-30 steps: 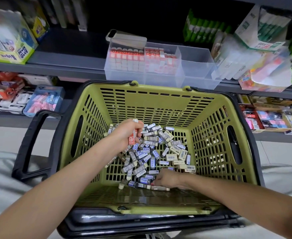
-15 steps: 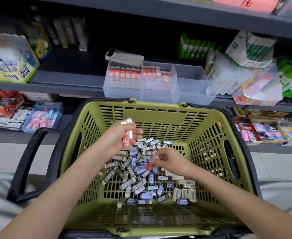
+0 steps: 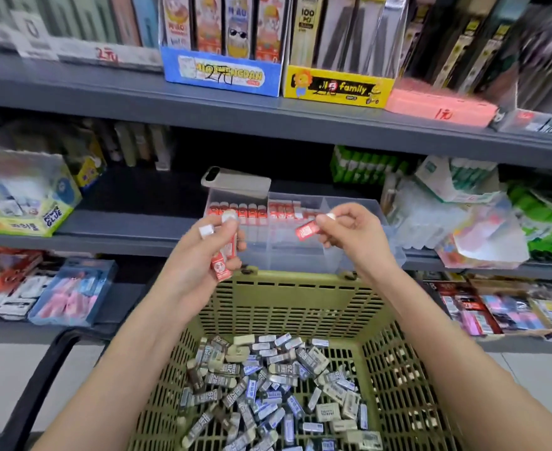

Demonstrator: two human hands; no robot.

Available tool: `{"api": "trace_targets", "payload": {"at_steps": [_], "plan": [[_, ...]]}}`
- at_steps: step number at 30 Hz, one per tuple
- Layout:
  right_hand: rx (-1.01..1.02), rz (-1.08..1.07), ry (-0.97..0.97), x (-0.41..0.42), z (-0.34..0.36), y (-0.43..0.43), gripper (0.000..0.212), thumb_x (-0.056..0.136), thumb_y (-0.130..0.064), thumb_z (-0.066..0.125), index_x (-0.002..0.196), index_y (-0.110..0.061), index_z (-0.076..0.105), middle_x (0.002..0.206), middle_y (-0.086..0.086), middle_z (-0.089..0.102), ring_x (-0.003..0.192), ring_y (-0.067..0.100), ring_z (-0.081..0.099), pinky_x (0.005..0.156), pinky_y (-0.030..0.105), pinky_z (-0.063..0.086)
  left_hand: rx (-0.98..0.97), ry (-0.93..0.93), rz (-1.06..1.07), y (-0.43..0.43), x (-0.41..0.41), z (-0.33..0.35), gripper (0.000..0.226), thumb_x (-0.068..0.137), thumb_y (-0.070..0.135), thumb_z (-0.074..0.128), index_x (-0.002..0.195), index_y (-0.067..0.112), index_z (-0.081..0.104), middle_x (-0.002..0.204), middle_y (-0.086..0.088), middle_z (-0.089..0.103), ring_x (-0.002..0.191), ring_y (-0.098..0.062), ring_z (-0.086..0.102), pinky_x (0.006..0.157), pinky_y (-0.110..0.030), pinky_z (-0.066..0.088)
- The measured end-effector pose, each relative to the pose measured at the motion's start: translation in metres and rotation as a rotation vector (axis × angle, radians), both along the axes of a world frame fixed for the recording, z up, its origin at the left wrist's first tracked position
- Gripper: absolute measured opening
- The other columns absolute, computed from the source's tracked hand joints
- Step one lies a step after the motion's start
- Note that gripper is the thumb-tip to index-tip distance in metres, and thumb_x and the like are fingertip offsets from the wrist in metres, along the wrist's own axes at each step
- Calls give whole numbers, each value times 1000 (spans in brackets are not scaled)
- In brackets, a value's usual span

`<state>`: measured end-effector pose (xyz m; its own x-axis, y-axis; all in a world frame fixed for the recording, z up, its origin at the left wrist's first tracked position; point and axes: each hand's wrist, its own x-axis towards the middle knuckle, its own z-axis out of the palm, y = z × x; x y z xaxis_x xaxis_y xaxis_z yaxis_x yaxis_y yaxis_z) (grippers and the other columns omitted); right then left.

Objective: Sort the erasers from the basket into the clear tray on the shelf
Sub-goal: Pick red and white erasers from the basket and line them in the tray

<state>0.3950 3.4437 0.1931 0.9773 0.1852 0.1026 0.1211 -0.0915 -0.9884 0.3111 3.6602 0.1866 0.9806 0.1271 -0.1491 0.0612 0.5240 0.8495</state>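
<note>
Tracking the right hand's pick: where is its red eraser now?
Head view, just right of centre: the red eraser is pinched in the right hand, in front of the clear tray on the shelf, above the basket's far rim.

The basket (image 3: 287,307) stands nearest, loose erasers (image 3: 268,385) heaped inside. Behind it on the shelf (image 3: 131,222) sits the clear tray (image 3: 300,258), rows of erasers (image 3: 251,211) in its left and middle compartments, a phone (image 3: 235,182) on its left rear rim. Before the tray, the left hand (image 3: 203,255) holds two erasers (image 3: 224,262), the right hand (image 3: 352,236) one eraser (image 3: 307,230) to their right.
</note>
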Motion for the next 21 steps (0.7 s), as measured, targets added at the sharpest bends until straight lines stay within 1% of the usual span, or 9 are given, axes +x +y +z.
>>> {"api": "trace_targets", "payload": {"at_steps": [2,4,8,10,12,14,16,18,21], "plan": [[0,4,-2,16,3,2,13,81,-9,71,78,-10,58,61,3,68,57,13,61,55,22,50,27,-20,23,5,10,4,32,75,32,69,102,14,62,73,-2,58,63,-6,55,40,-15,35],[33,39,22,30,5,15,8,81,-7,70,77,-10,64,62,3,68,57,12,62,56,22,51,36,-27,72,14,21,3,40,77,36,67,109,13,61,74,-2,52,57,-4,50,37,-13,31],[29,86,65,50,6,56,11,86,-5,64,80,-13,68,63,6,64,50,6,56,52,18,49,3,-44,171,33,37,-3,33,78,39,64,99,13,64,64,4,52,55,-5,43,36,-12,26],[31,83,92,60,6,77,9,89,-2,59,85,-7,65,63,8,59,45,3,53,48,16,46,-23,-22,268,40,44,-8,36,76,39,65,95,10,63,59,5,54,52,-5,45,34,-13,27],[30,81,127,68,5,97,7,90,0,57,95,3,61,63,9,57,42,3,53,46,15,47,28,14,351,46,48,-15,35,81,43,63,89,9,62,54,5,56,44,-4,40,33,-13,26],[-14,107,159,74,1,117,9,88,-1,61,94,1,54,62,10,57,40,7,53,45,18,48,85,50,422,50,52,-23,37,87,46,59,83,9,62,52,3,58,37,-4,35,32,-14,24],[-128,142,168,77,-4,135,17,85,-4,66,82,-8,50,60,10,57,42,13,51,46,23,46,117,86,475,53,54,-29,36,88,47,60,81,12,66,56,3,61,38,-5,37,33,-15,25],[-220,157,193,81,-9,150,19,82,-5,69,77,-10,51,62,12,57,45,17,50,51,29,46,129,108,497,54,54,-32,34,79,51,66,84,17,68,60,6,64,41,-3,41,35,-15,28],[-258,160,263,83,-15,164,10,82,-2,68,86,0,59,65,15,60,44,16,54,70,44,54,90,96,481,58,55,-33,47,58,57,73,85,20,67,63,9,65,44,-3,43,37,-15,29]]}}
